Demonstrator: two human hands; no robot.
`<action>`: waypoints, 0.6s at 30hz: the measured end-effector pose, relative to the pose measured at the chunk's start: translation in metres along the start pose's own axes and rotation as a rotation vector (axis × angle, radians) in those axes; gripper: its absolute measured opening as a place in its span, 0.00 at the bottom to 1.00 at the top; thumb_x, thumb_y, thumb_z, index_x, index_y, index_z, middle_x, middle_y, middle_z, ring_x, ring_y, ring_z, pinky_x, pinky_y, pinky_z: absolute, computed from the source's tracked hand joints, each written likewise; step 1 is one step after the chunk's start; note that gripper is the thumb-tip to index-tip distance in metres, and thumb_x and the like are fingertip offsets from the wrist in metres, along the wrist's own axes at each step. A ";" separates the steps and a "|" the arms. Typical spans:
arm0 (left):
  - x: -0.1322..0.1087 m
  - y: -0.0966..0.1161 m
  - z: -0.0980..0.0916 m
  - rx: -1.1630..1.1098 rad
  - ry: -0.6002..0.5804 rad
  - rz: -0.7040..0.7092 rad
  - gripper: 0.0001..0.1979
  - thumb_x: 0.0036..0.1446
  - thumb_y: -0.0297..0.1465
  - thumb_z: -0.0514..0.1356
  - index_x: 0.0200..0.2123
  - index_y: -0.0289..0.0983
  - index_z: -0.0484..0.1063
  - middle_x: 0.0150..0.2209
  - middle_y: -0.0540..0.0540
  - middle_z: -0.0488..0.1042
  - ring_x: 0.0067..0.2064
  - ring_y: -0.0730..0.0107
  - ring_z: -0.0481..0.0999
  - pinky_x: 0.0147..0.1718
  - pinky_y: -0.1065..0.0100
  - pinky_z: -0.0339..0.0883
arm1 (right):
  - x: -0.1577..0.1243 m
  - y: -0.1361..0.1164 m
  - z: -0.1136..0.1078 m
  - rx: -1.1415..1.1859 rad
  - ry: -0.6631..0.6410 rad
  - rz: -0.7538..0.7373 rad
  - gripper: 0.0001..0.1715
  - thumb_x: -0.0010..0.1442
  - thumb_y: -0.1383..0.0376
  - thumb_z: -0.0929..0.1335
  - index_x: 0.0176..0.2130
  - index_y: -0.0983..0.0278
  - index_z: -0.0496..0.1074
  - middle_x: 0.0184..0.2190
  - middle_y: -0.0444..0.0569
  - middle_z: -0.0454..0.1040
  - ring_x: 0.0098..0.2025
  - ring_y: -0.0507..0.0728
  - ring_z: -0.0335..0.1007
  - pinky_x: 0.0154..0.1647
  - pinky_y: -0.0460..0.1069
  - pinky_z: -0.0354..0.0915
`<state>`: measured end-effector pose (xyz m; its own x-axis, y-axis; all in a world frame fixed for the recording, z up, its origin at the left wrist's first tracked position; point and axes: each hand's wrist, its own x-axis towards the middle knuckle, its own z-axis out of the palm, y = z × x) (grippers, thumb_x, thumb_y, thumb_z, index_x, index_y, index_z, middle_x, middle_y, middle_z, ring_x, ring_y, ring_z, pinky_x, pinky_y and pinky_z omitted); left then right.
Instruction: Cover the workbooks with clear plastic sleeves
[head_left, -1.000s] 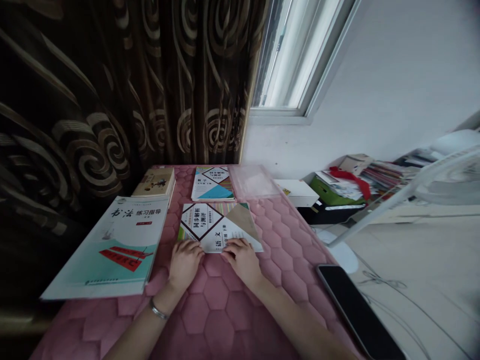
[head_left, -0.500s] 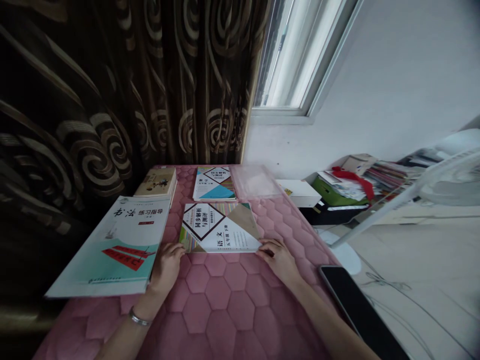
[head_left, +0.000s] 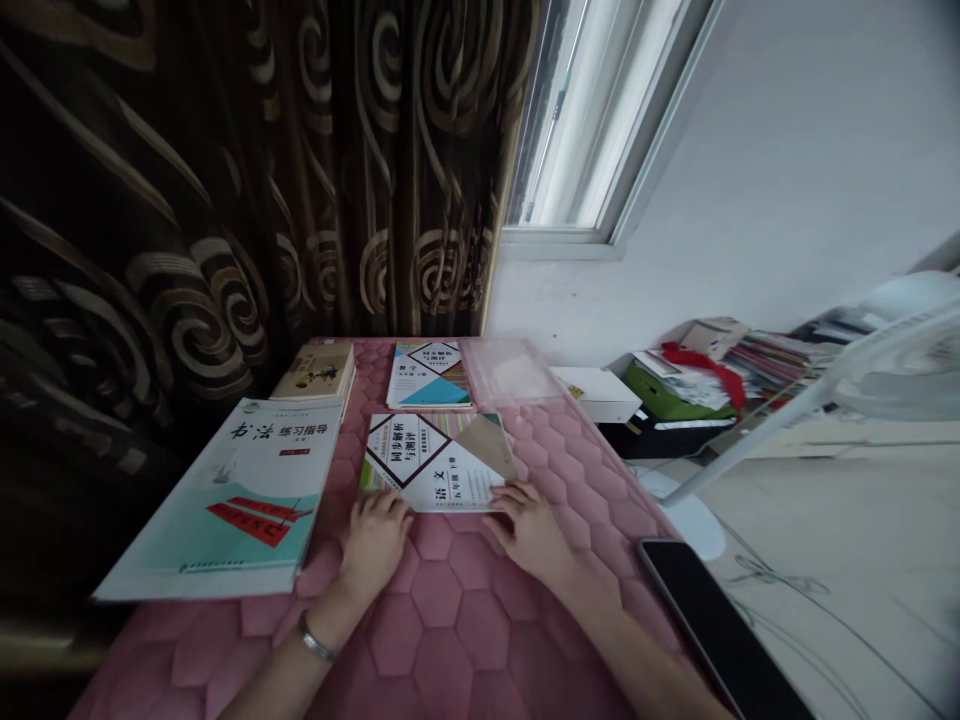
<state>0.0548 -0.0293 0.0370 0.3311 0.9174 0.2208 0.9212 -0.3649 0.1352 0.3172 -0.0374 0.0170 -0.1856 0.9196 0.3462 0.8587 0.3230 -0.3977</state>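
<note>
A Chinese workbook [head_left: 442,460] with a white, brown and striped cover lies flat on the pink padded tabletop [head_left: 435,590]. At its near left edge, my left hand [head_left: 379,535] is closed, with the fingertips over the cover. My right hand [head_left: 529,525] grips the near right part, fingers on the cover and thumb by the front edge. Just beyond lies a similar workbook [head_left: 429,375] with a blue corner. To the left is a large calligraphy book [head_left: 247,500], its cover white and green with red strips.
Behind the calligraphy book sits a brown book stack [head_left: 315,370]. Clear plastic sheets [head_left: 514,370] lie at the far right of the table, and a black phone-like slab [head_left: 712,610] along its right edge. A white fan [head_left: 810,390] and a white box [head_left: 596,390] stand beyond.
Both my hands have moved inward along the workbook's near edge, the left one rightward and the right one leftward. The workbook itself lies nearly where it was.
</note>
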 end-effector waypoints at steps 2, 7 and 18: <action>0.007 0.017 0.004 -0.017 -0.003 0.039 0.08 0.62 0.28 0.55 0.40 0.39 0.75 0.45 0.43 0.76 0.50 0.58 0.71 0.54 0.54 0.59 | 0.010 -0.026 0.011 0.004 -0.017 -0.024 0.07 0.59 0.63 0.69 0.37 0.62 0.78 0.48 0.53 0.77 0.55 0.62 0.65 0.56 0.58 0.61; 0.019 0.026 0.015 -0.051 0.027 0.040 0.11 0.61 0.23 0.53 0.37 0.38 0.75 0.45 0.44 0.76 0.51 0.60 0.71 0.56 0.54 0.56 | 0.031 -0.064 0.037 0.016 -0.048 -0.022 0.03 0.59 0.64 0.71 0.34 0.61 0.76 0.47 0.50 0.77 0.55 0.61 0.65 0.52 0.56 0.61; 0.009 -0.003 0.011 -0.175 0.103 -0.048 0.09 0.58 0.24 0.59 0.33 0.43 0.78 0.44 0.49 0.78 0.51 0.61 0.71 0.53 0.53 0.55 | 0.023 -0.036 0.029 0.038 -0.016 0.041 0.07 0.61 0.63 0.69 0.31 0.59 0.76 0.48 0.48 0.77 0.53 0.61 0.66 0.50 0.55 0.59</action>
<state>0.0576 -0.0178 0.0281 0.2571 0.9165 0.3065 0.8828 -0.3518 0.3114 0.2680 -0.0216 0.0147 -0.1581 0.9357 0.3154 0.8473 0.2926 -0.4432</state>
